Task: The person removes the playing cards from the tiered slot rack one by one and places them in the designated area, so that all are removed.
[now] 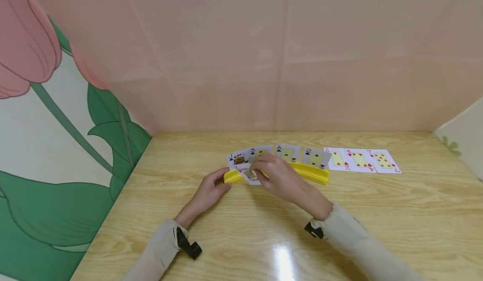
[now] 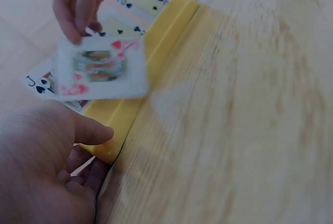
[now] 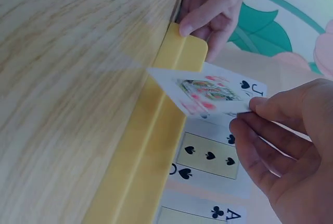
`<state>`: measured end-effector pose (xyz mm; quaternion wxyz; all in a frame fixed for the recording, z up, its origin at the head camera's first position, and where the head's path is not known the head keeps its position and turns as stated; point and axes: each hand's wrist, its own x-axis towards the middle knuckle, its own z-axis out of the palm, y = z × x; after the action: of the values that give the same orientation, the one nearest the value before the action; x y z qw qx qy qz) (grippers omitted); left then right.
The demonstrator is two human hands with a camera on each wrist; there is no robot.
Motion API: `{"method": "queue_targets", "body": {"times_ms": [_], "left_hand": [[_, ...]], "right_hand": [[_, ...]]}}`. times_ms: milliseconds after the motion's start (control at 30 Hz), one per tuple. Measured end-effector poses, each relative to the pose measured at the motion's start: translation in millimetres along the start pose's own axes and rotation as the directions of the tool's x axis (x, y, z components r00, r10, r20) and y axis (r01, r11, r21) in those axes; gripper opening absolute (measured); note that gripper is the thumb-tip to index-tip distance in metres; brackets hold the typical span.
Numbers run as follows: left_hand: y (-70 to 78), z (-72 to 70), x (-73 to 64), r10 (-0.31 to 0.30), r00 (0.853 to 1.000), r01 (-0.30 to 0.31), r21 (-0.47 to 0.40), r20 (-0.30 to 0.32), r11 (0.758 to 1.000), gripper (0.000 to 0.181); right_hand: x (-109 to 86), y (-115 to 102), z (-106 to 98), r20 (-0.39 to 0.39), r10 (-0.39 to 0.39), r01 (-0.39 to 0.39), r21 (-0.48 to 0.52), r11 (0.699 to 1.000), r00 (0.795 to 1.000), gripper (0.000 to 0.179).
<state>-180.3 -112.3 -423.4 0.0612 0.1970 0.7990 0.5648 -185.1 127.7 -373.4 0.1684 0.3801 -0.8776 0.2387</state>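
Note:
A curved yellow card holder (image 1: 309, 173) stands on the table. My left hand (image 1: 209, 188) grips its left end, thumb in front and fingers behind. Between thumb and fingertips my right hand (image 1: 281, 178) pinches a face card of hearts (image 3: 208, 94) by one edge, tilted in front of the holder's left part. Behind that card, the jack of spades (image 1: 237, 159) stands in the holder, partly covered. To its right are the three of spades (image 3: 209, 155), partly behind my right hand in the head view, then the ace of clubs (image 1: 287, 153) and the two of spades (image 1: 315, 158).
Three red cards lie face up in a row right of the holder: a two (image 1: 337, 158), a four (image 1: 360, 160) and a seven of diamonds (image 1: 384, 161). A pinkish covered wall (image 1: 226, 63) rises behind the wooden table (image 1: 241, 230).

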Motion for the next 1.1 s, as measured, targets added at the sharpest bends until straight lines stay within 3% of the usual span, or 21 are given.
{"method": "queue_targets", "body": {"times_ms": [233,533,733,933,1100], "left_hand": [[-0.2,-1.6,0.2,-0.014,1.0,0.014,0.006,0.008,1.0,0.04],[0.2,-0.1,0.4,-0.029,1.0,0.029,0.007,0.009,1.0,0.04],[1.2,0.1,0.6,-0.036,0.999,0.036,0.007,0.004,0.999,0.039],[2.1,0.7,0.0,-0.023,1.0,0.024,0.018,-0.003,1.0,0.039],[-2.6,0.6,1.4,-0.026,1.0,0.026,0.02,0.009,0.999,0.04]], "right_hand": [[-3.8,-1,-9,-0.029,-0.016,0.016,0.013,1.0,0.999,0.012],[-17.0,1,-23,-0.048,0.035,-0.035,-0.003,0.999,0.998,0.014],[-27.0,6,-37,-0.159,0.043,-0.043,0.006,0.999,0.986,0.025],[-36.2,11,-55,-0.282,0.012,-0.004,0.03,1.0,0.959,0.033],[-43.1,16,-72,-0.35,-0.012,0.008,-0.013,1.0,0.937,0.031]]}}
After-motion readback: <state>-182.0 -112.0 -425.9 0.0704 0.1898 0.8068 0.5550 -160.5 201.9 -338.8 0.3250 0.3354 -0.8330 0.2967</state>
